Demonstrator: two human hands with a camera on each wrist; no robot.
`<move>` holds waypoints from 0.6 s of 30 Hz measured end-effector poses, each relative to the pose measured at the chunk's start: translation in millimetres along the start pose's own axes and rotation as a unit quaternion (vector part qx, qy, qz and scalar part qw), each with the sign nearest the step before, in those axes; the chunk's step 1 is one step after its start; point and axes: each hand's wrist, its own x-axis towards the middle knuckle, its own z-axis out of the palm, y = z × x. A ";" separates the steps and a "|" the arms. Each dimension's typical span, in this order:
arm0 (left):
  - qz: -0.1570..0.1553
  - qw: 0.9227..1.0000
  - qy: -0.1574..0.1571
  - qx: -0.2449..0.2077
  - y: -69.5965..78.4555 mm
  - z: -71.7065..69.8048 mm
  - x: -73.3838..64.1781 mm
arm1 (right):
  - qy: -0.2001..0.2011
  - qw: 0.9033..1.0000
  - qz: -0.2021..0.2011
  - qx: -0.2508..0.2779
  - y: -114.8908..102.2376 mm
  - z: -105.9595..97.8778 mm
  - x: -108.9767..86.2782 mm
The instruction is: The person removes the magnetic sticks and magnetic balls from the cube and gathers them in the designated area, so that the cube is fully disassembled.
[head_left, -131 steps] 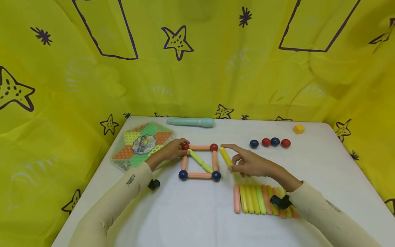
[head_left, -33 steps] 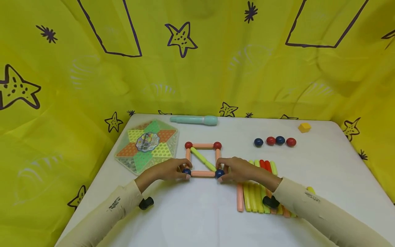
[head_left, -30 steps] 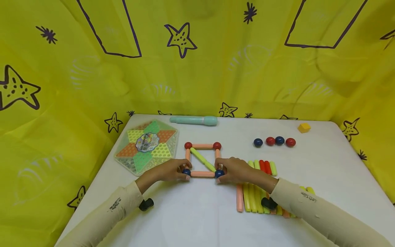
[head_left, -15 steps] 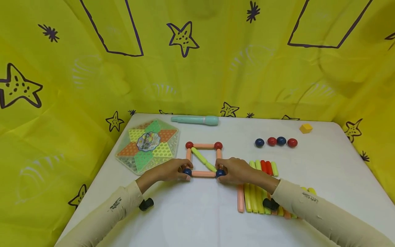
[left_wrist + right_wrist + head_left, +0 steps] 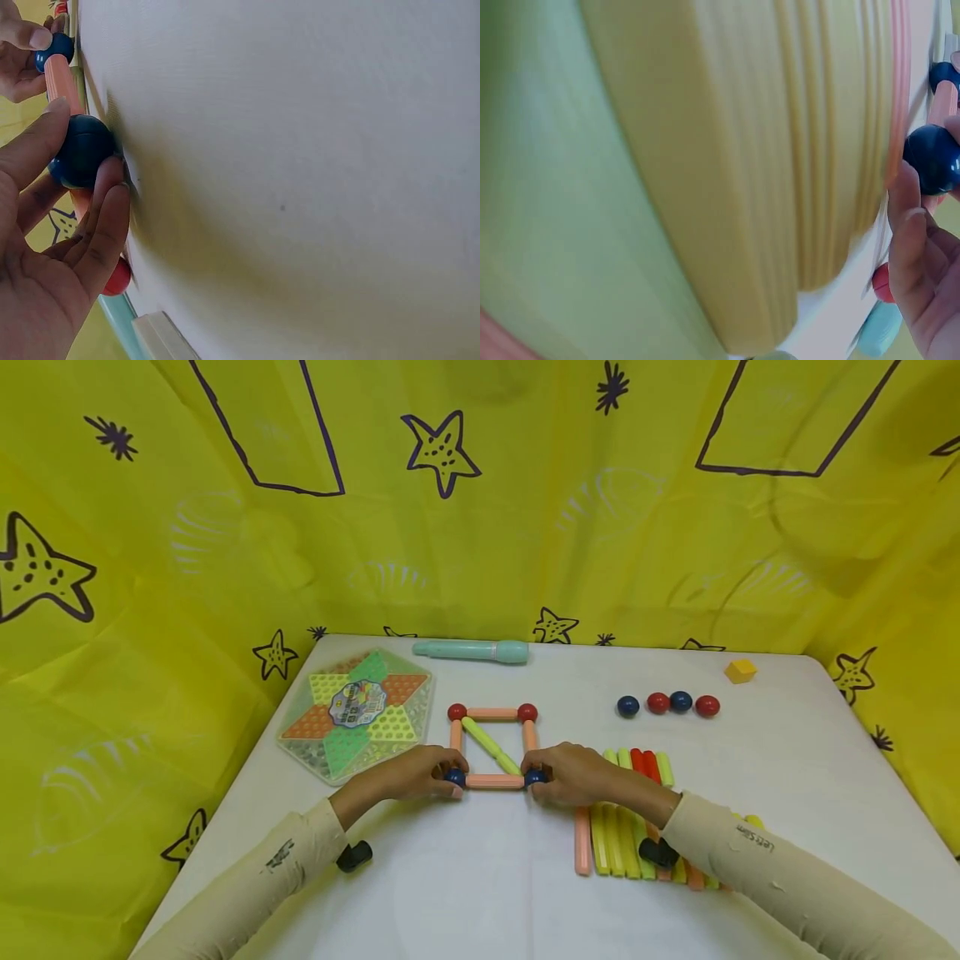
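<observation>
A square of salmon-coloured rods lies on the white table, with a ball at each corner. Its back corners are a red ball and another red ball. My left hand pinches the front-left blue ball between thumb and fingers. At the front-right corner, my right hand holds the other blue ball the same way. Two yellow-green rods, end to end, run diagonally inside the square from back left to front right.
Right of the square lie a row of long coloured rods, partly under the right forearm, and several short rods. Behind them sit loose balls and a yellow block. A hexagonal game board and a mint-green tube stand left and back.
From the back-left red ball, my left hand has come forward to the front-left blue ball. My right hand has let go of a yellow rod and taken the front-right blue ball. Lately both hold still.
</observation>
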 end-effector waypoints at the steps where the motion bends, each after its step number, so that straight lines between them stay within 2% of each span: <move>1: 0.000 1.000 -0.001 0.000 0.5 0.1 0.1 | -0.006 1.000 0.000 0.000 0.5 -0.1 0.0; 7: -0.002 1.000 -0.002 -0.002 1.1 1.0 0.6 | -0.041 0.999 0.010 -0.006 0.9 0.5 0.5; 14: -0.004 1.000 0.002 0.003 1.9 1.7 0.3 | -0.054 0.998 0.015 -0.005 3.4 -0.2 3.4; 18: -0.005 1.000 0.001 0.004 3.1 1.5 0.0 | -0.056 0.998 0.001 -0.011 5.1 -2.4 4.4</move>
